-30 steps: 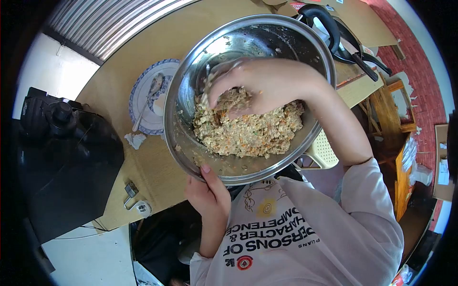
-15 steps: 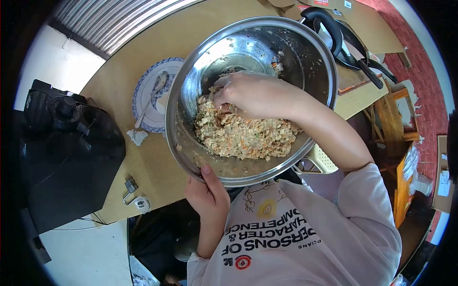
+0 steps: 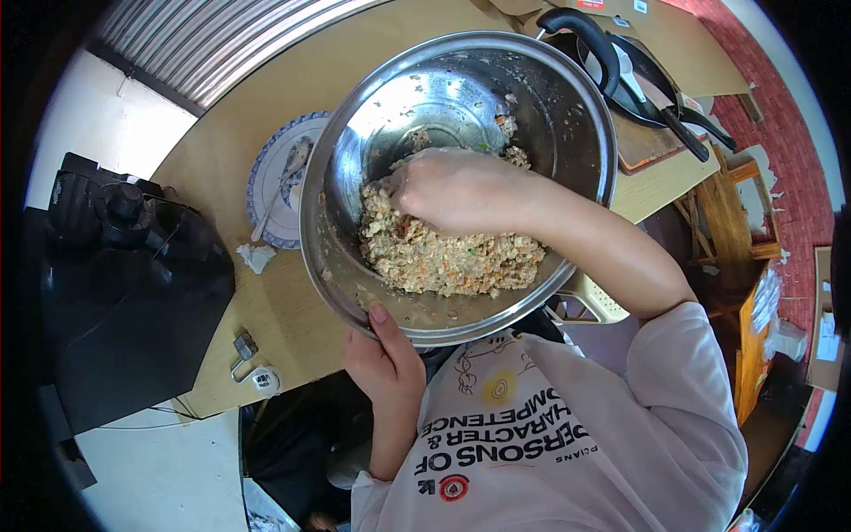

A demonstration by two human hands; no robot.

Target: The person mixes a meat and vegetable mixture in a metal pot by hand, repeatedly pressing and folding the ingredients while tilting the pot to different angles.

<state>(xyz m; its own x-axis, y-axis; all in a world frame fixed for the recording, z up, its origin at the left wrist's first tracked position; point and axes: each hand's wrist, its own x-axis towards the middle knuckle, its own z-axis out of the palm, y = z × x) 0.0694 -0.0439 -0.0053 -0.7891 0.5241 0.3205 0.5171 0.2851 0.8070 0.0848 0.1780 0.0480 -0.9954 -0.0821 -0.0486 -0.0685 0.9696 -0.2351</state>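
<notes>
A large steel mixing bowl (image 3: 567, 124) is tilted toward me at the table's front edge. My left hand (image 3: 383, 359) grips its near-left rim, thumb over the edge and fingers underneath. Inside lies a pale, chunky minced food mixture (image 3: 456, 264) flecked with orange and green bits. My right hand (image 3: 456, 188) is down in the bowl, its fingers curled into the far side of the mixture. Those fingertips are mostly hidden by the hand and the food. Scraps of the mixture cling to the bowl's walls.
Left of the bowl are a blue-rimmed plate (image 3: 266, 164) with a spoon (image 3: 288, 177), a crumpled tissue (image 3: 256, 257), a padlock (image 3: 244, 350) and a black appliance (image 3: 133, 284). A frying pan (image 3: 651, 66) and a knife (image 3: 683, 129) are at the right, above a plastic stool (image 3: 598, 297).
The bowl has shifted slightly left, covering more of the plate. My right hand has moved a little down and looks more tightly curled. My left hand keeps its hold on the rim.
</notes>
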